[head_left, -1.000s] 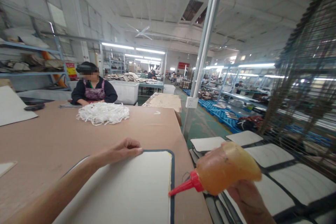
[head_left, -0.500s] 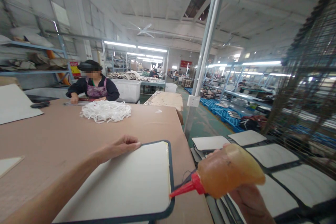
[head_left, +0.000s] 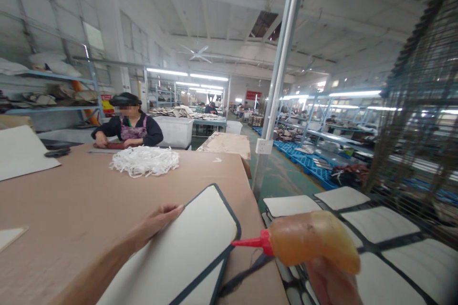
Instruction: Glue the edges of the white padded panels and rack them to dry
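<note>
A white panel (head_left: 193,233) with rounded corners and a dark edge strip lies tilted over the table in front of me, above another similar panel (head_left: 211,279). My left hand (head_left: 162,219) grips its far left edge, thumb and fingers closed on it. My right hand (head_left: 332,276) is wrapped round a squeeze bottle (head_left: 311,240) of amber liquid, held on its side. The bottle's red nozzle (head_left: 250,242) points left, its tip at the panel's dark border near the right corner. Most of the right hand's fingers are hidden behind the bottle.
White strips (head_left: 145,161) are heaped on the brown table (head_left: 71,200). Across it a person (head_left: 130,124) handles something reddish. More dark-edged panels (head_left: 381,219) lie to my right beside a wire mesh (head_left: 418,95). A metal post (head_left: 282,57) stands at the table's right edge.
The panel has turned in my left hand, so its corner now points away from me. The nozzle tip has moved slightly up with the bottle, which is now more level.
</note>
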{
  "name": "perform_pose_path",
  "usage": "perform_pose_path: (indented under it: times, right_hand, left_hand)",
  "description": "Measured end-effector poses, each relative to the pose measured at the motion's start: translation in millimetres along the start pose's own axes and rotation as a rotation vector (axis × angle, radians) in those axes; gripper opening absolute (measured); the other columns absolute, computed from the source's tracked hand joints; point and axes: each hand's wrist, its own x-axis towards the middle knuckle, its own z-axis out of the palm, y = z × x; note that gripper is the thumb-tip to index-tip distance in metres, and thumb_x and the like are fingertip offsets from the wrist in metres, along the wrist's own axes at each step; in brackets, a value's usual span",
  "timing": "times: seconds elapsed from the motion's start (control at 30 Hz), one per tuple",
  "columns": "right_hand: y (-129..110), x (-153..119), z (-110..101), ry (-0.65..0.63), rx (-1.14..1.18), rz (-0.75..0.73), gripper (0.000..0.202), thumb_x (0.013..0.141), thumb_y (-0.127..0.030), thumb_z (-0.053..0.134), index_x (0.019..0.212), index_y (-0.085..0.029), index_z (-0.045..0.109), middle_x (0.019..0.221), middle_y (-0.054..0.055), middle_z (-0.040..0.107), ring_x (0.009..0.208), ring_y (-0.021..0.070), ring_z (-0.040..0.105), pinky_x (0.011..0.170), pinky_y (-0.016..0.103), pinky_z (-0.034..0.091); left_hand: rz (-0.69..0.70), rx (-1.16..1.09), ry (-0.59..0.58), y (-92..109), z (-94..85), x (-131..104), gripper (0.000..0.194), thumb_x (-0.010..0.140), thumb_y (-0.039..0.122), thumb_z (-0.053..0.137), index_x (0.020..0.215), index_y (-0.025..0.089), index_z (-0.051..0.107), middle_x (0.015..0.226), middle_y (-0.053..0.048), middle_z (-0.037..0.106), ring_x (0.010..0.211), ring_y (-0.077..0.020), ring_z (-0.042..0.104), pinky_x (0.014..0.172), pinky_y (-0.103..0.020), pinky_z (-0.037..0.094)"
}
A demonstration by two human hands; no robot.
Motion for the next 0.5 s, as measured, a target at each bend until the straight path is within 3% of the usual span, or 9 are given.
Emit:
perform_pose_path:
  times: [0.13, 0.3, 0.5]
  right_hand:
    - [-3.1, 6.5, 16.9, 0.085, 0.02, -0.019, 0.057, 0.062, -0.017, 0.08, 0.114, -0.033, 0.063, 0.091, -0.002, 0.074, 0.08, 0.0173, 0.069, 0.075, 0.022, 0.057]
    - [-1.1, 26.7, 26.8, 0.176, 0.064, -0.1, 0.054, 0.057, -0.015, 0.083, 0.106, -0.032, 0.068, 0.092, -0.002, 0.075, 0.077, 0.0166, 0.069, 0.076, 0.023, 0.057]
    - [8.4, 35.7, 24.0, 0.124, 0.072, -0.097, 0.05, 0.057, -0.012, 0.083, 0.101, -0.031, 0.07, 0.09, -0.002, 0.075, 0.079, 0.0163, 0.07, 0.076, 0.023, 0.057]
  left_hand:
    - [-0.01, -0.086, 0.04, -11.1, 5.7, -0.6, 0.046, 0.063, 0.059, 0.072, 0.081, 0.017, 0.069, 0.07, -0.001, 0.071, 0.062, -0.015, 0.06, 0.056, -0.021, 0.042]
    - [-0.011, -0.141, 0.058, -22.8, 10.8, -1.9, 0.043, 0.067, 0.059, 0.07, 0.083, 0.019, 0.07, 0.073, -0.001, 0.072, 0.067, -0.0163, 0.061, 0.057, -0.022, 0.043]
    - [0.006, -0.297, 0.007, -28.8, 17.2, -7.0, 0.035, 0.068, 0.051, 0.073, 0.086, 0.021, 0.071, 0.079, -0.001, 0.075, 0.074, -0.0186, 0.065, 0.066, -0.025, 0.049]
